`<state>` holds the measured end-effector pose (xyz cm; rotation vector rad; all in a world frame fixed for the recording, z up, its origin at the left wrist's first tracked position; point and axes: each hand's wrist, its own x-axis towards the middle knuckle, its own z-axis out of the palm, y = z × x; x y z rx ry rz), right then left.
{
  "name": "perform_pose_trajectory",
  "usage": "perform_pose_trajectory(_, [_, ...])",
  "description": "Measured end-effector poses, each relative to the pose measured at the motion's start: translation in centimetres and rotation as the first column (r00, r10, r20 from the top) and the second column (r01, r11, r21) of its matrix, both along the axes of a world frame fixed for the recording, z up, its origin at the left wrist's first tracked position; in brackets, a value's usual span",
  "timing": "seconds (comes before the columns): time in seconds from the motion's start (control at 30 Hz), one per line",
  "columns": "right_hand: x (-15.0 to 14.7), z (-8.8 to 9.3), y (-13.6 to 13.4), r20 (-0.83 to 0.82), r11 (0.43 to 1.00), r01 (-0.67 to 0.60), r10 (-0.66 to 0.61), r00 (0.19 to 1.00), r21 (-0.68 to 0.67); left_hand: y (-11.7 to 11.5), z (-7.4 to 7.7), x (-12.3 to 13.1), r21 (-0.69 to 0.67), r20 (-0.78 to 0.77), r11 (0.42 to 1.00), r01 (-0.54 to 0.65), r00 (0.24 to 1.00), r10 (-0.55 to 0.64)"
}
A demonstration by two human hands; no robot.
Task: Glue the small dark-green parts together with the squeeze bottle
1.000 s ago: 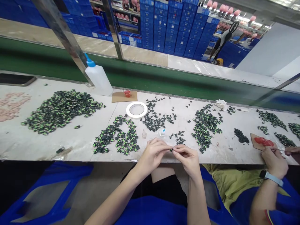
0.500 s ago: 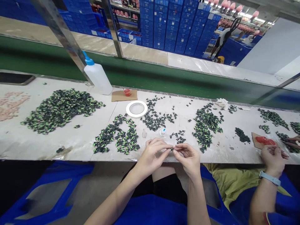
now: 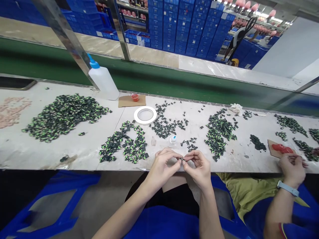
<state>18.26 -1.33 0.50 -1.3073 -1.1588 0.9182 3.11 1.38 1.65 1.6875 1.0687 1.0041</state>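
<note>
Head view, landmark: a flat white ring-shaped roll (image 3: 136, 115) lying on the pale worktable (image 3: 84, 156).
Piece in work: a tiny dark piece (image 3: 182, 159), nearer the person than the roll and to its right; too small to tell its shape.
Left hand: the bare left hand (image 3: 163, 165) pinches the piece between thumb and fingertips.
Right hand: the bare right hand (image 3: 198, 167) pinches it from the opposite side, fingers curled.
Loose parts: slim black pieces (image 3: 163, 129), scattered just right of the roll.
Clear bottle: a small blue-tipped clear bottle (image 3: 172, 141), right of the roll, nearer the person.
</note>
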Motion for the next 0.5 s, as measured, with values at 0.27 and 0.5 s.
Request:
perform_pose_trajectory(0.27, [0.0,-1.0,0.1,0.045,1.000,0.007,-0.007,0.999,0.012,-0.5,-1.3,0.3,0.029,-0.039,1.000,-0.003,0.999,0.005])
perform_pose_trajectory(0.5, [4.1,-1.6,0.0,0.240,0.999,0.028,-0.023,0.971,-0.020,-0.2,-2.3,-0.6,-0.099,-0.141,0.989,0.110,0.982,-0.123])
